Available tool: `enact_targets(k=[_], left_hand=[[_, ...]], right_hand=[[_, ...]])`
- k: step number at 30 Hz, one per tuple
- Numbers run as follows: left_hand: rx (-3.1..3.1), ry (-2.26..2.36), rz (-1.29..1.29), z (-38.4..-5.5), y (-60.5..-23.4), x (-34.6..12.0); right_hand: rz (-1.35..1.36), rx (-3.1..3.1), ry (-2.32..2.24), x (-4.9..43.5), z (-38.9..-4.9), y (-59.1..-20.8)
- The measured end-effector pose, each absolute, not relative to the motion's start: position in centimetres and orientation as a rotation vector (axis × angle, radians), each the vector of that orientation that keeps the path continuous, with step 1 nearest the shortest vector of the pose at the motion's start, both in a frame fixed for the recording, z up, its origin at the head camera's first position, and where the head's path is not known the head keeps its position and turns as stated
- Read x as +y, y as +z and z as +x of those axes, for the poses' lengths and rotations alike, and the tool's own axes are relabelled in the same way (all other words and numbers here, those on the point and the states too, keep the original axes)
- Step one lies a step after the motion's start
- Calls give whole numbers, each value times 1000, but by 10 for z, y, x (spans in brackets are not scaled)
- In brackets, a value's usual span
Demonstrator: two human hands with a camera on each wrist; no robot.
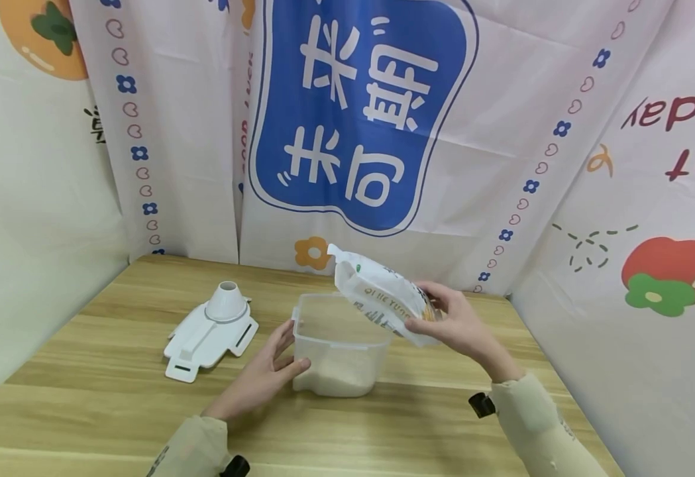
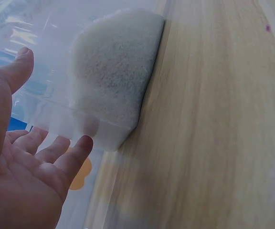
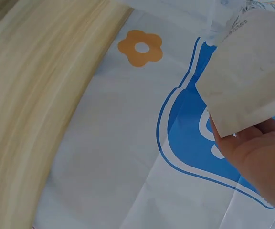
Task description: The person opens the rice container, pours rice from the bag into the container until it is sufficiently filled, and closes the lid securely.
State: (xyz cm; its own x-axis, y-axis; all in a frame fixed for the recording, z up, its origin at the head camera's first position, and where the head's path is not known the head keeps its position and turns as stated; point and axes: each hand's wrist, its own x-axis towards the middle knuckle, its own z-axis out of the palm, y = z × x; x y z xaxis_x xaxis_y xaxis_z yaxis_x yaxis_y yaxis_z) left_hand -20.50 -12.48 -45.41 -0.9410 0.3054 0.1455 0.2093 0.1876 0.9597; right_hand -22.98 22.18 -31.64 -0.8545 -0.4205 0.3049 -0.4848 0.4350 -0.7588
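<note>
A clear plastic container [image 1: 338, 361] stands on the table, with white rice [image 2: 113, 62] heaped in its bottom. My left hand [image 1: 266, 371] rests against the container's left side, thumb toward the front wall and fingers spread along the side. In the left wrist view the palm shows, held away from the wall. My right hand [image 1: 457, 324] grips the lower end of a white printed rice bag [image 1: 377, 291], thumb on the near face. The bag tilts over the container's right rim, its narrow upper end pointing left. Its underside [image 3: 252, 71] fills the right wrist view's upper right.
A white lid [image 1: 204, 344] with side clips and a cone-shaped white cup [image 1: 226, 301] on it lies left of the container. The wooden table [image 1: 114, 404] meets a printed cloth backdrop [image 1: 490, 165] behind and cloth walls at both sides.
</note>
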Motion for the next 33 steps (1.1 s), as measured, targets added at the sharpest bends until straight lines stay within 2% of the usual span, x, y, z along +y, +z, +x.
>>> enact_targets(k=[15,33], left_hand=[[2348,1907,537,-205,-454,-123],[2346,1900,539,-205,-452,-124]], right_hand=[[565,-2420,1483,209,-207,-336],[29,-2212,1656,214,-185,-346]])
